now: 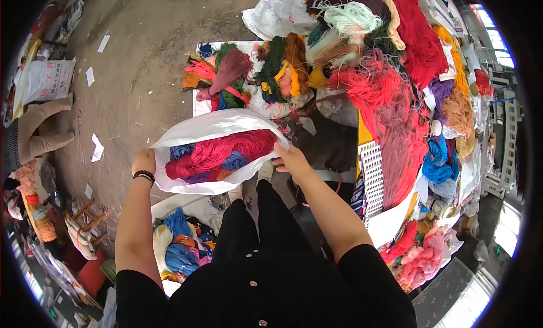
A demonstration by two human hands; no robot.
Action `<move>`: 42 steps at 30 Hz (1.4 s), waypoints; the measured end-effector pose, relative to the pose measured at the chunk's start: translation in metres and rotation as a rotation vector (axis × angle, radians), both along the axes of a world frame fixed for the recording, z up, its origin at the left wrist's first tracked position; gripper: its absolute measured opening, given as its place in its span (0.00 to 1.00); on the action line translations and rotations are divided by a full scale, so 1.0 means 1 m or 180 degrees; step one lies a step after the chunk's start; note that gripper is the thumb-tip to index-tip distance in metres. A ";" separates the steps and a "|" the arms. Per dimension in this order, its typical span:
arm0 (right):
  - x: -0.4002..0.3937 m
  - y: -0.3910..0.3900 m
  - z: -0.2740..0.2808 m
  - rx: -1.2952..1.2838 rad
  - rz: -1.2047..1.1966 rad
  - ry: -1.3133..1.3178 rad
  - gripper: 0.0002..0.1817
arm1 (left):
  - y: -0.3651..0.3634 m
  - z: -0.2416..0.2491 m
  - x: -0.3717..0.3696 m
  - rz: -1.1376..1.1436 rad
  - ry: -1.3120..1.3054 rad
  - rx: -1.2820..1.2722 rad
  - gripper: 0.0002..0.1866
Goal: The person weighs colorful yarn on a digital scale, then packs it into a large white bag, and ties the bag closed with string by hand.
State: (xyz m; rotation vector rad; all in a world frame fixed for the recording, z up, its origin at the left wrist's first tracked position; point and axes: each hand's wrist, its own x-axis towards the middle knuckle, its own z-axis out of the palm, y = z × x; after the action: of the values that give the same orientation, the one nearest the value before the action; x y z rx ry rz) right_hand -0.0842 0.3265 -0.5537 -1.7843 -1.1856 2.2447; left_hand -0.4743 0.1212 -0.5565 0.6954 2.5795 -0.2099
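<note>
A white sack (218, 121) hangs in front of my body with its mouth spread wide. Inside it lie skeins of crimson yarn (226, 152), with blue, purple and orange ones around them. My left hand (145, 162) is closed on the sack's left edge. At the right edge my right hand (291, 161) grips the rim between thumb and hand, its other fingers partly spread. The bottom of the sack is hidden by its contents.
Mixed yarn skeins (232, 73) lie on a white sheet ahead. A table at right holds long red yarn (390, 130) and a perforated card (371, 178). Blue yarn (181, 249) fills an open sack near my feet. Another person's legs (48, 127) and a stool (85, 232) are at left.
</note>
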 end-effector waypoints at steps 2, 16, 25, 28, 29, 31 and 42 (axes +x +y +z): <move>0.006 -0.010 0.006 -0.0064 0.0027 0.0018 0.28 | -0.002 -0.002 0.003 -0.0007 0.0041 -0.0173 0.22; 0.025 -0.068 0.025 -0.0623 0.0209 -0.0101 0.31 | -0.001 0.041 0.045 -0.0096 0.0113 0.0218 0.31; 0.121 -0.171 0.017 -0.0096 -0.0536 -0.0376 0.21 | -0.016 0.037 0.090 -0.1805 0.0454 0.1073 0.32; 0.184 -0.234 0.024 -0.0079 -0.1200 -0.1077 0.15 | -0.037 0.038 0.115 -0.2284 0.0121 0.1536 0.34; 0.206 -0.258 0.024 -0.0005 -0.1181 -0.1323 0.13 | -0.039 0.046 0.122 -0.2625 0.0027 0.1427 0.34; 0.246 -0.308 0.038 -0.0461 -0.1844 -0.1629 0.14 | -0.045 0.050 0.139 -0.2922 -0.0048 0.1568 0.32; 0.387 -0.636 0.053 -0.0513 -0.4564 -0.2758 0.12 | -0.037 0.000 0.174 -0.3756 0.0361 0.1232 0.27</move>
State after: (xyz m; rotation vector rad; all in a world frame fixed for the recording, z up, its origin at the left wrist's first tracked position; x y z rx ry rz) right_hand 0.3029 -0.3096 -0.5008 -2.4204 0.4143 0.7391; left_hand -0.3005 0.0843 -0.5565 2.3175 1.9729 -0.0975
